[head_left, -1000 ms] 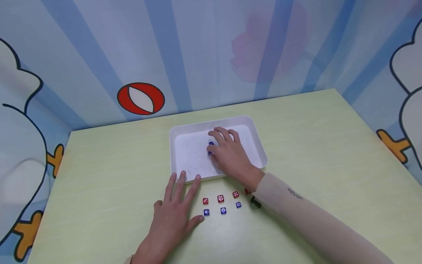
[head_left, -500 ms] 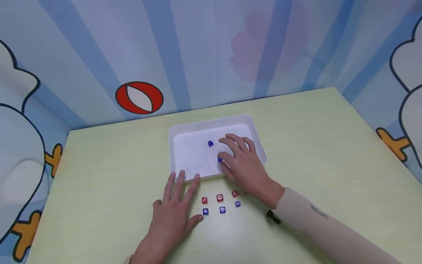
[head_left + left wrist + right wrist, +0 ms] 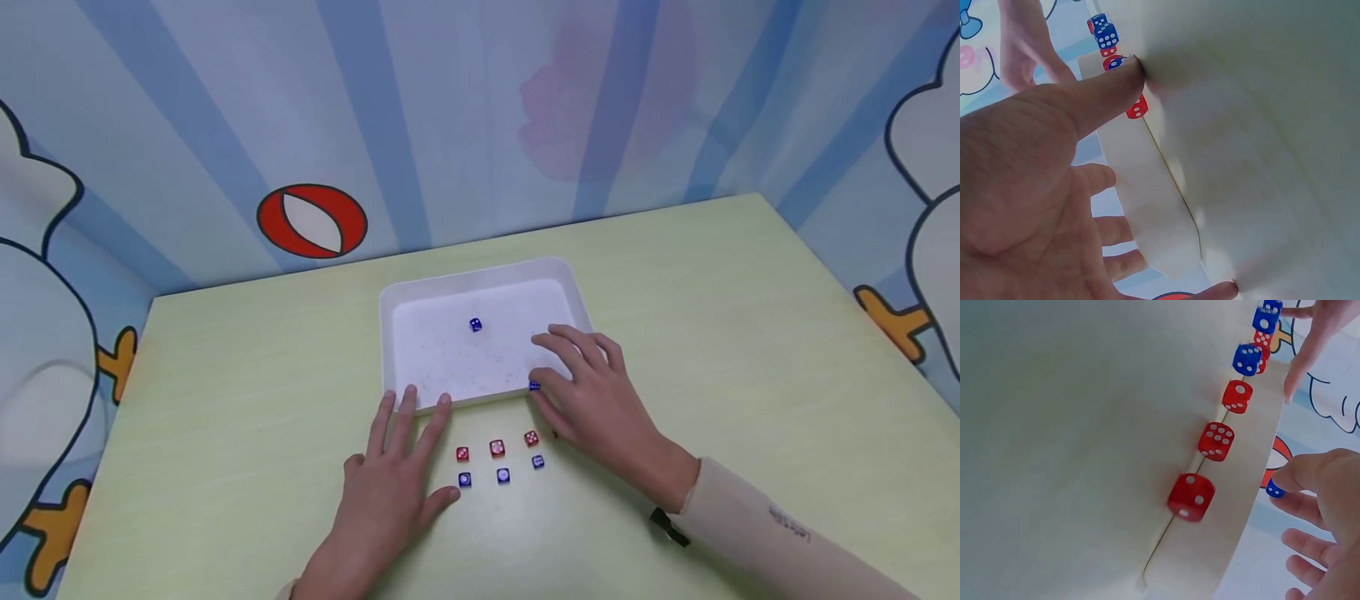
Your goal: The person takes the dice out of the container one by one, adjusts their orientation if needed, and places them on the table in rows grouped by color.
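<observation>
My right hand [image 3: 603, 404] pinches a small blue die [image 3: 534, 386] between thumb and forefinger, at the near right edge of the white tray [image 3: 427, 346]. That pinched die also shows between the fingers in the right wrist view. A second blue die [image 3: 476, 325] lies inside the tray. My left hand [image 3: 390, 492] is spread, several fingertips at the tray's near left edge. Its thumb tip is close to the leftmost blue die [image 3: 465, 480]. In front of the tray stand a row of red dice [image 3: 497, 448] and a shorter row of blue dice [image 3: 503, 476].
The pale green table [image 3: 712, 333] extends to both sides of the tray. Printed walls [image 3: 480, 125] rise behind it and at the sides. In the right wrist view several red dice continue the row, one large red die [image 3: 1191, 497] nearest the camera.
My right hand has drawn back from the tray's middle toward its near right edge, carrying a blue die; the other blue die stays in the tray. The left hand has held its place.
</observation>
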`<act>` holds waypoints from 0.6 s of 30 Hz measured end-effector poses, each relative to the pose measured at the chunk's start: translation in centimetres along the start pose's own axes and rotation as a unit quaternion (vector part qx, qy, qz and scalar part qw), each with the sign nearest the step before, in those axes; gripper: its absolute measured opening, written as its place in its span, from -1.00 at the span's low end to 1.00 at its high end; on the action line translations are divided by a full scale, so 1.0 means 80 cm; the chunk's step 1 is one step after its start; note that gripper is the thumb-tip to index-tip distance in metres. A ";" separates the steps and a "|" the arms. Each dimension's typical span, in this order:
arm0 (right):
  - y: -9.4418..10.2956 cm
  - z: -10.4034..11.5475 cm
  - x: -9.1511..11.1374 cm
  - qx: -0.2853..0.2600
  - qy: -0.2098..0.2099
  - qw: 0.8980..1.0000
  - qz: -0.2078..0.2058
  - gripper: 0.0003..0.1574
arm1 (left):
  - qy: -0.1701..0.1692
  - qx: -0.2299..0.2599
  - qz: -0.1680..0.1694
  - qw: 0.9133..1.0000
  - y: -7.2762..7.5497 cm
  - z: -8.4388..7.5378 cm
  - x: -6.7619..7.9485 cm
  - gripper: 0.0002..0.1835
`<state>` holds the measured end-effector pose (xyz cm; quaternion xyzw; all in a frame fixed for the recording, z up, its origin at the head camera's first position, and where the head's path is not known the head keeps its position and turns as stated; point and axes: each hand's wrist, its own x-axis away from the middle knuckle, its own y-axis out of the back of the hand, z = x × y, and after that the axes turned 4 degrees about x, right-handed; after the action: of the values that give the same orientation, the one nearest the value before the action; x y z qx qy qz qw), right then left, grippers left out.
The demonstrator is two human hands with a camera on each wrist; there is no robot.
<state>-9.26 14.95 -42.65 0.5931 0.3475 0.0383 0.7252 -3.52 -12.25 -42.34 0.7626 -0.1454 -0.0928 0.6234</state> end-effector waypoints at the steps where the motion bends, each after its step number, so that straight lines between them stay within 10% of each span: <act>1: 0.002 -0.001 0.005 -0.005 0.000 1.000 -0.004 -0.88 | 0.000 0.000 0.001 1.000 0.000 0.000 0.000 0.12; 18: 0.014 -0.008 0.062 -0.055 0.037 0.996 0.053 -0.82 | 0.005 0.001 0.008 1.000 0.002 -0.002 0.000 0.12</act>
<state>-5.45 18.18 -43.96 0.5680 0.3394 0.1175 0.7405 -3.46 -12.12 -42.14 0.7622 -0.1489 -0.0838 0.6244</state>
